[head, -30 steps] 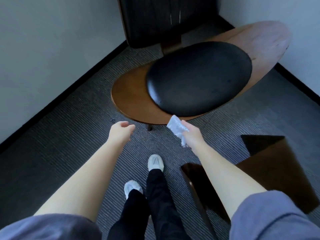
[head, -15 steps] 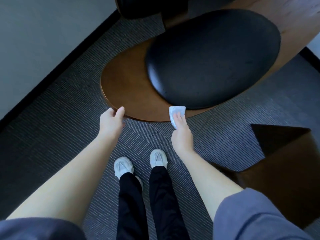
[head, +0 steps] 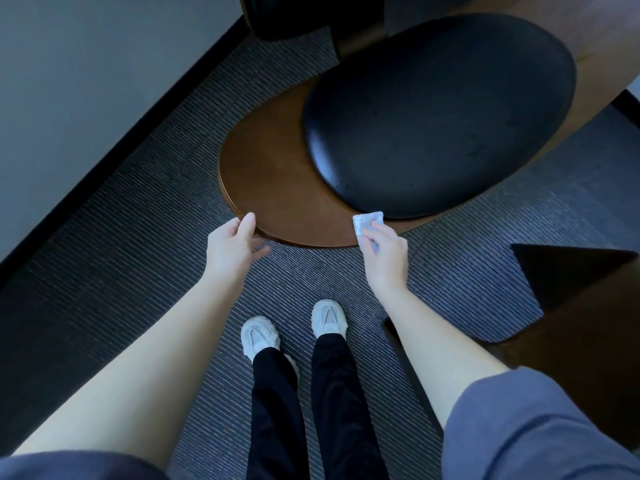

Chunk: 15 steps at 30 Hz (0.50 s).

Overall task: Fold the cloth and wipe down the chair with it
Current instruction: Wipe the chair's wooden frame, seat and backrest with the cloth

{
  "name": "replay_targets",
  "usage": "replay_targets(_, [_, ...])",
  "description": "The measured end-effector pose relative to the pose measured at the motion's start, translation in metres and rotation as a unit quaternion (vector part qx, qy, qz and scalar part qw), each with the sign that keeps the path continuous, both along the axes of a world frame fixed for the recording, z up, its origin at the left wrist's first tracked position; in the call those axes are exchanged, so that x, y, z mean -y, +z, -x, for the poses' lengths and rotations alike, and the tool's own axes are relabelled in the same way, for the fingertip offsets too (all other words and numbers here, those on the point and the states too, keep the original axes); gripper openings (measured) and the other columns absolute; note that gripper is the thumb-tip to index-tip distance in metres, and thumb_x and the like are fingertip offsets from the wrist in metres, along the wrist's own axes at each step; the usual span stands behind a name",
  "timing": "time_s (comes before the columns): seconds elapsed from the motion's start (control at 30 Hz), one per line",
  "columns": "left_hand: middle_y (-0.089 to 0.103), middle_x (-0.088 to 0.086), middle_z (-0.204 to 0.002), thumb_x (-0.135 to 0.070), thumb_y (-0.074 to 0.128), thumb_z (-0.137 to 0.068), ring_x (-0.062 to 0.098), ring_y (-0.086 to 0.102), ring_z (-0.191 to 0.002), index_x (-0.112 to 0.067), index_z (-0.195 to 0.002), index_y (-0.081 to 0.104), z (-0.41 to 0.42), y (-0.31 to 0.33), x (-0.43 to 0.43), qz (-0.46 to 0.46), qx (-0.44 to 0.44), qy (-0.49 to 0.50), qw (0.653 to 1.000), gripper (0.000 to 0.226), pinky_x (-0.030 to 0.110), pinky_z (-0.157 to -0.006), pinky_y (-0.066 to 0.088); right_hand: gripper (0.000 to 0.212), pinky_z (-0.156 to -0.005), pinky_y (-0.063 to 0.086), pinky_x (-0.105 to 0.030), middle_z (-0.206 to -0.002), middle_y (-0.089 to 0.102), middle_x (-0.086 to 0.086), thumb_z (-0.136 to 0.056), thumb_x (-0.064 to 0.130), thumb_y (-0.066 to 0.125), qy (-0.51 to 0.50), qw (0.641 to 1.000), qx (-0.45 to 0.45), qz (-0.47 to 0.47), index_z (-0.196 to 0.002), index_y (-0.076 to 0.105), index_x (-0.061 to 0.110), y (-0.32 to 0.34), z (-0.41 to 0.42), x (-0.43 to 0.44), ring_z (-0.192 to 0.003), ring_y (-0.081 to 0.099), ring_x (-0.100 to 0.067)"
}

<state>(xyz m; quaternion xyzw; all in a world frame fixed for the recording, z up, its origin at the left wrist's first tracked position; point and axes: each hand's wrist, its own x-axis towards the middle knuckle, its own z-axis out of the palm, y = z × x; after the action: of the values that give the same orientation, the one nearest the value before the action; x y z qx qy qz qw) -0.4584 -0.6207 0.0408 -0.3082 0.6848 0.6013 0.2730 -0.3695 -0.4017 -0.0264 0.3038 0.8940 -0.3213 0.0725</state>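
Note:
The chair has a wide brown wooden seat shell (head: 273,181) with a black oval cushion (head: 440,116) on it and a dark backrest (head: 294,15) at the top. A small folded white cloth (head: 366,221) lies on the wood's front edge, just below the cushion. My right hand (head: 382,254) presses it there, fingers over its lower part. My left hand (head: 233,247) grips the seat's front-left rim, thumb on top and fingers under the edge.
Striped grey carpet covers the floor. A pale wall with a black skirting (head: 114,147) runs diagonally on the left. A dark brown wooden piece of furniture (head: 585,306) stands at the right, near my right arm. My white shoes (head: 259,336) are below the seat.
My right hand has brought the cloth from the air onto the seat's front edge. My left hand has reached forward and taken hold of the rim. The view has dropped closer to the chair.

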Motion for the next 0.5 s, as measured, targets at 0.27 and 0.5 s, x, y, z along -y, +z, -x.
replay_targets(0.27, [0.073, 0.003, -0.105, -0.025, 0.043, -0.106, 0.013, 0.072, -0.092, -0.02, -0.102, 0.065, 0.002, 0.0, 0.008, 0.02, -0.03, -0.069, 0.997, 0.023, 0.034, -0.085, 0.058, 0.032, -0.072, 0.036, -0.029, -0.13, 0.051, 0.008, -0.097, 0.012, 0.049, -0.105, 0.992, 0.052, -0.047, -0.125, 0.063, 0.022, -0.01, 0.009, -0.015, -0.109, 0.045, -0.023])
replay_targets(0.5, [0.074, 0.001, -0.103, -0.025, 0.043, -0.106, 0.015, 0.073, -0.094, -0.024, -0.104, 0.065, 0.002, -0.001, 0.011, 0.01, -0.035, -0.087, 0.996, 0.022, 0.037, -0.087, 0.058, 0.016, -0.074, 0.05, -0.027, -0.114, 0.053, 0.011, -0.097, 0.025, 0.055, -0.118, 0.993, -0.004, -0.011, -0.111, 0.061, 0.022, -0.017, 0.005, -0.018, -0.098, 0.058, -0.016])
